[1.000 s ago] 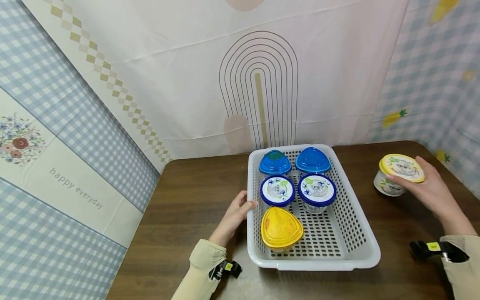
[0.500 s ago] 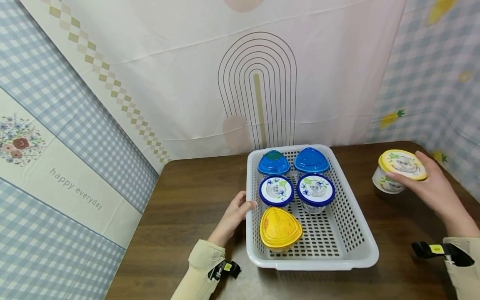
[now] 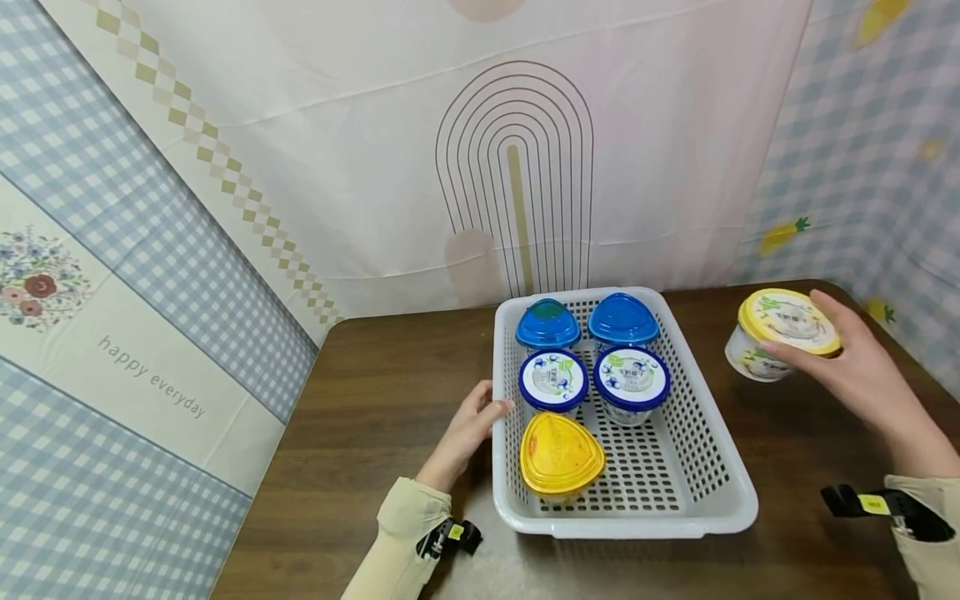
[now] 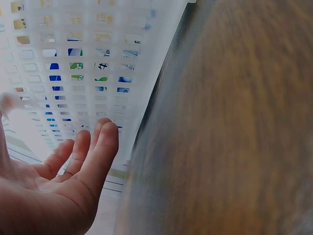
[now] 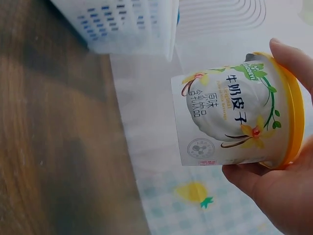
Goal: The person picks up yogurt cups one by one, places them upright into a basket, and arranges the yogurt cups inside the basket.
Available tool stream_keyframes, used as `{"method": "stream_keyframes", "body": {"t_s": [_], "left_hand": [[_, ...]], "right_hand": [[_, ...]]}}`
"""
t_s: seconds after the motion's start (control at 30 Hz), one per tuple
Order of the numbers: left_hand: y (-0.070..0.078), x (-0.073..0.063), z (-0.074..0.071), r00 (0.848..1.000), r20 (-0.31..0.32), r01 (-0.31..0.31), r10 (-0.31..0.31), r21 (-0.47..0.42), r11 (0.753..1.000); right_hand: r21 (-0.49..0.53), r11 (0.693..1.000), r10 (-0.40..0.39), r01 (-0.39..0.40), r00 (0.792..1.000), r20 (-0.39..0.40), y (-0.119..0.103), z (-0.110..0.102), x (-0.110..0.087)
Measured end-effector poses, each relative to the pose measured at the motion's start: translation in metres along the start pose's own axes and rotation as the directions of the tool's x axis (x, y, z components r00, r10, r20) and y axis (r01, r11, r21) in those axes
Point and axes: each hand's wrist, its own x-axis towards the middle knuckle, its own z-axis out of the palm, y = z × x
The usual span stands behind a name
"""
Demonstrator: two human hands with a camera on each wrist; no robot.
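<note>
My right hand (image 3: 862,358) grips a round white tub with a yellow lid (image 3: 787,333) by its lid, thumb on one side and fingers on the other. In the right wrist view the tub (image 5: 220,115) is held off the table, its printed side showing. My left hand (image 3: 468,429) holds the left rim of a white perforated plastic basket (image 3: 731,500), thumb over the rim, fingers against the outer wall. Inside, two blue-lidded containers (image 3: 624,318) stand at the back, two round tubs with dark-blue-rimmed lids (image 3: 632,377) in the middle, and a yellow-lidded container (image 3: 561,454) at the front left.
The dark wooden table (image 3: 375,400) extends to both sides of the basket. Behind it hangs a pale cloth (image 3: 360,167) with a line-arch print. Checked cloth (image 3: 885,192) closes in the right side, and more checked cloth (image 3: 150,250) hangs at the left.
My right hand has lifted the yellow-lidded tub from the table and moved it slightly left, towards the basket. My left hand and the basket stay in place.
</note>
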Motion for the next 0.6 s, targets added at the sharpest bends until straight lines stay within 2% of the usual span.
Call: {"method": "stream_keyframes", "body": {"t_s": [0.6], "left_hand": [[0.001, -0.001, 0.000, 1.000, 0.001, -0.001, 0.001, -0.003, 1.000]], "right_hand": [[0.029, 0.999, -0.025, 0.021, 0.993, 0.118, -0.050, 0.006, -0.019]]}}
